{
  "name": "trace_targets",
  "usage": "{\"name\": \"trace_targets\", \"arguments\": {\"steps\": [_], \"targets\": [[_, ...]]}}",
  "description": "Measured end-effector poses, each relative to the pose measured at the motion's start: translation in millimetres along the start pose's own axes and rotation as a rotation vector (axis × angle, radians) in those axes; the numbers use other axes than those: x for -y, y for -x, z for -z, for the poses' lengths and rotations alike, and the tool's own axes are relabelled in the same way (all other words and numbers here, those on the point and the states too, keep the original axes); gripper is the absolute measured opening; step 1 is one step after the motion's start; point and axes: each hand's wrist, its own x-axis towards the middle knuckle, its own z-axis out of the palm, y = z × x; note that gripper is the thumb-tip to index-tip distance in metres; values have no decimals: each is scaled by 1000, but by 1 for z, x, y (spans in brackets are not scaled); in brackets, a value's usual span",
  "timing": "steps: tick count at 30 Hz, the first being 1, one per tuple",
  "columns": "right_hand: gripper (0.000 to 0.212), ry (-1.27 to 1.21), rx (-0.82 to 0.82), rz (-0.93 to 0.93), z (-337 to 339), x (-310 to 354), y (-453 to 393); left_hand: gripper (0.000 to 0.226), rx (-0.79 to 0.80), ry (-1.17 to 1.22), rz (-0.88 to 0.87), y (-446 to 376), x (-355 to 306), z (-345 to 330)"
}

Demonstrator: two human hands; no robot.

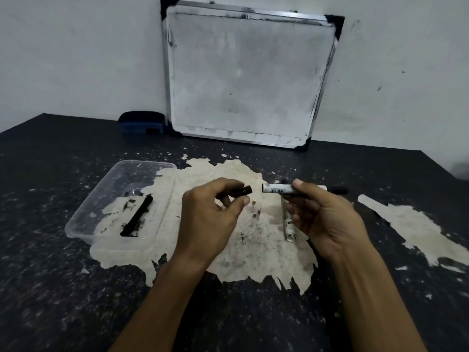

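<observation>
1. Risk: cap [245,190] and open end of marker [278,188] face each other across a small gap, held in mid-air over centre of tabletop [50,288]. If misaligned, cap prob. catches the rim and slips from the pinch.
2. Risk: a dropped cap could roll off toward 2nd marker [288,224], which lies just below the right hand. Ink smears on skin likely.
3. Left hand [213,212]: fingers [241,203] curled, thumb and forefinger pinching the cap; the rest are loosely bent.
4. Right hand [322,214]: fingers wrapped round marker mid-barrel, thumb on top, grasp looks firm.
5. Left side: plastic tub [83,214] w/ black stick [137,215] inside, not touched.
</observation>
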Motion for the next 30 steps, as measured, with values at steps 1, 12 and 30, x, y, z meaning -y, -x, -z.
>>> {"name": "trace_targets", "arguments": {"steps": [1, 12, 30], "targets": [[11, 23, 12, -3, -1, -1, 0, 23, -4, 10, -3, 0, -1, 0], [16, 33, 38, 7, -3, -5, -3, 24, 63, 25, 5, 2, 0, -2], [27, -78, 134, 121, -1, -5, -2, 16, 187, 301, 169, 3, -4, -2]]}}
